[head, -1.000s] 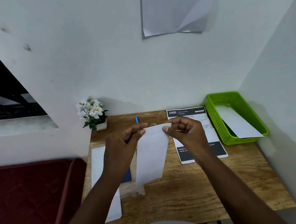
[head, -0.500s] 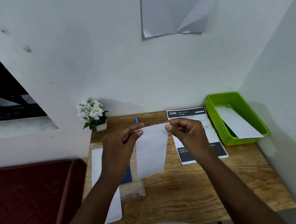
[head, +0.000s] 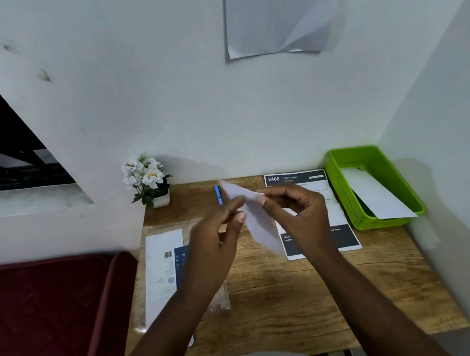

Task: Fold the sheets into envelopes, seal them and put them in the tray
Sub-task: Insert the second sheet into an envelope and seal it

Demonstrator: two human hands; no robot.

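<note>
I hold a white folded sheet (head: 259,222) in the air above the middle of the wooden desk (head: 303,297). It is tilted, one end pointing up and left. My left hand (head: 218,239) pinches its left edge and my right hand (head: 298,217) pinches its right edge. The green tray (head: 346,193) stands at the desk's back right corner with a white envelope (head: 377,198) leaning in it. A clear plastic packet of white sheets (head: 162,274) lies on the desk's left side, partly hidden by my left forearm.
A printed card with a dark header (head: 296,177) lies flat under my right hand. A blue pen (head: 218,195) and a small pot of white flowers (head: 149,180) stand near the back wall. A dark red cushion (head: 37,323) lies left of the desk.
The sheet hung down flat between my hands before; now it is turned and tilted, its upper end pointing up-left, with my hands closer together.
</note>
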